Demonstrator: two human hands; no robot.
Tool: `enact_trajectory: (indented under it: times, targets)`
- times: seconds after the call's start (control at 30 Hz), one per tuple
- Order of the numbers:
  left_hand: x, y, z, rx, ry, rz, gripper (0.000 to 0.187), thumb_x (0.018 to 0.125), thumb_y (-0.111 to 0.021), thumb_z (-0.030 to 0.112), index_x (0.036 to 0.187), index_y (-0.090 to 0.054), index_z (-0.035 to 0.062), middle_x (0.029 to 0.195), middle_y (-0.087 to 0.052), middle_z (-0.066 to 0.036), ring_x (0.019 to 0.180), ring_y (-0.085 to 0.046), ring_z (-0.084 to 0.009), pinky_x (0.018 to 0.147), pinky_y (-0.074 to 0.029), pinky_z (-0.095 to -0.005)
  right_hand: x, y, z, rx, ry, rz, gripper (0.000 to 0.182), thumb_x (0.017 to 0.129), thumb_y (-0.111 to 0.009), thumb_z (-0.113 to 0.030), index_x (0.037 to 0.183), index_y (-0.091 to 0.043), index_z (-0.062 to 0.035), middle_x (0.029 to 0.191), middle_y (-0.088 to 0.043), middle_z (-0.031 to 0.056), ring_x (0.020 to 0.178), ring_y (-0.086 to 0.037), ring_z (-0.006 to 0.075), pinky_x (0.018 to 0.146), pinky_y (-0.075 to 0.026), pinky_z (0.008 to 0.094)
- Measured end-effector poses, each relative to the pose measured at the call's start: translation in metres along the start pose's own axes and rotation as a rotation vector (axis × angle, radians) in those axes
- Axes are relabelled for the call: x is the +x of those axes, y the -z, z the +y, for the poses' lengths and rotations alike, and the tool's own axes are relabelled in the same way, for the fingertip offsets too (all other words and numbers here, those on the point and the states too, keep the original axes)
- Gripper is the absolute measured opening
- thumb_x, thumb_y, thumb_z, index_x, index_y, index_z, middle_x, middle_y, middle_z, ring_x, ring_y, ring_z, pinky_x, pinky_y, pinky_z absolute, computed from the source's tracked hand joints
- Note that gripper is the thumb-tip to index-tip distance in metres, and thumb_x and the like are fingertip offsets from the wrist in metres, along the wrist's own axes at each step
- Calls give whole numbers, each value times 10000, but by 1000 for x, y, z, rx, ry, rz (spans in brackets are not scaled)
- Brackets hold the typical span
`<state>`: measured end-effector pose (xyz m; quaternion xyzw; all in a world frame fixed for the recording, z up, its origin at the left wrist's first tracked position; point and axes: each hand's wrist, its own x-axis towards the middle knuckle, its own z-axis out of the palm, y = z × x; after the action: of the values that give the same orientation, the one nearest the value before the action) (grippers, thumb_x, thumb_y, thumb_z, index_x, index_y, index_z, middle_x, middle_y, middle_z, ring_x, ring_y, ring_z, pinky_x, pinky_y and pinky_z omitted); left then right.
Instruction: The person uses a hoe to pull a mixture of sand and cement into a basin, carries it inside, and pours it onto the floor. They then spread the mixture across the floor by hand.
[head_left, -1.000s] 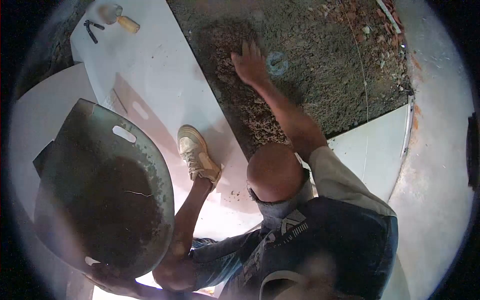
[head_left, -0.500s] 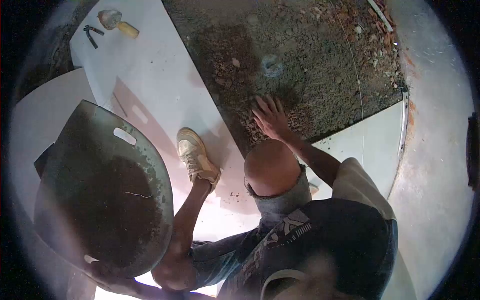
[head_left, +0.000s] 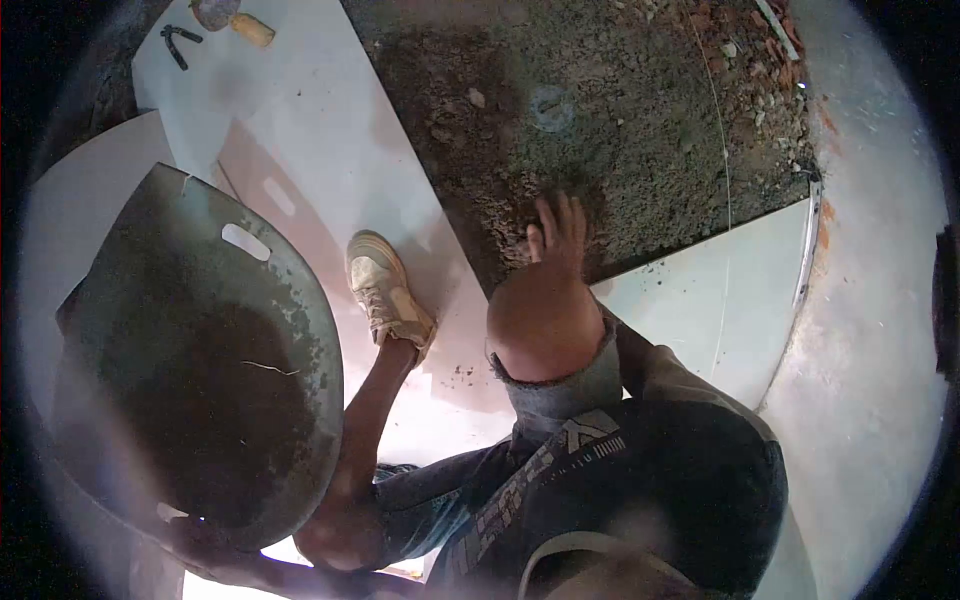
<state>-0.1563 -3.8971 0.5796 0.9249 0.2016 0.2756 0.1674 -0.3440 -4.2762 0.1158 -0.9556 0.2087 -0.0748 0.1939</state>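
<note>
Right hand (head_left: pixel 556 232) laid flat on mortar bed (head_left: pixel 620 130), fingers (head_left: pixel 548 212) spread. Pan (head_left: pixel 200 350) gripped by left hand (head_left: pixel 215 556) at near rim; finger state not discernible.

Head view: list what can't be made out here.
- Right hand: only the fingers show on the mortar bed; the raised knee hides palm and wrist.
- Left hand: dark and blurred at the bottom edge, under the pan; its grip is unclear.
- Trowel: cut off by the top edge.
- Pliers: too small for detail.
</note>
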Motion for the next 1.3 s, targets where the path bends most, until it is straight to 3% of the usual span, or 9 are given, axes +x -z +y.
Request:
enact_trajectory:
  times: [0.23, 0.33, 0.53, 0.6, 0.73, 0.87, 0.97, 1.1, 1.3]
  targets:
    - [-10, 3, 7, 85, 28, 106, 655, 962, -461, 495, 1383, -517, -4, 1334, -547, -187, 1212, -537, -306, 1034, -434, -442, 0, 15, -27, 110, 240, -308, 555, 904, -660, -346, 1423, -494, -242, 1498, -424, 151, 1387, -361, 413, 1141, -277, 605]
    - [-6, 20, -32, 184, -99, 56, 675, 946, -468, 512, 1376, -526, -3, 1363, -539, -191, 1227, -535, -314, 1046, -426, -446, 27, -9, -35, 136, 414, -346, 483, 899, -679, -242, 1359, -542, -189, 1496, -421, 126, 1375, -374, 406, 1136, -298, 582]
    - [-2, 30, -48, 303, -283, -8, 696, 925, -476, 539, 1342, -552, -13, 1261, -584, -189, 1163, -566, -317, 947, -488, -466, 164, -27, -60, 170, 503, -153, 464, 955, -598, -392, 1370, -541, -194, 1478, -420, 135, 1369, -379, 384, 1127, -328, 561]
    - [-8, 23, -36, 193, -130, 38, 697, 922, -481, 543, 1340, -554, -9, 1245, -586, -189, 1154, -571, -313, 935, -496, -457, 205, -23, -67, 204, 510, -59, 464, 975, -547, -441, 1365, -550, -191, 1479, -412, 149, 1372, -369, 391, 1114, -344, 560]
    - [-11, 28, -33, 36, 133, 96, 686, 921, -490, 553, 1319, -567, 1, 1209, -589, -180, 1119, -581, -303, 917, -500, -437, 161, -56, -66, 82, 530, -257, 484, 997, -482, -462, 1360, -556, -150, 1503, -381, 160, 1391, -331, 408, 1139, -301, 555]
    - [-22, 11, -3, -29, -13, 114, 641, 937, -486, 546, 1270, -593, 9, 1100, -608, -145, 1028, -596, -275, 829, -498, -415, 43, -35, -55, -68, 599, -456, 501, 983, -489, -453, 1377, -547, -148, 1550, -339, 126, 1429, -298, 366, 1178, -206, 577]
    - [-15, 9, -7, -84, 65, 88, 628, 950, -478, 532, 1286, -589, 13, 1103, -610, -145, 1029, -597, -275, 829, -500, -411, -31, -21, -38, -44, 504, -662, 508, 962, -487, -473, 1392, -538, -206, 1580, -315, 76, 1457, -273, 320, 1183, -137, 628]
    - [-5, 8, -14, -57, -38, 20, 641, 959, -457, 543, 1323, -568, 28, 1091, -602, -134, 1027, -599, -270, 850, -506, -414, -59, -13, 3, -73, 571, -469, 534, 920, -490, -483, 1402, -527, -256, 1610, -277, 22, 1472, -250, 290, 1180, -81, 664]
    - [8, 9, -29, -73, -163, -14, 661, 972, -426, 559, 1378, -536, 50, 1073, -590, -118, 1024, -602, -263, 883, -517, -418, -61, 39, 83, -249, 477, -404, 463, 920, -590, -360, 1369, -554, -252, 1584, -319, 45, 1446, -277, 341, 1173, -203, 605]
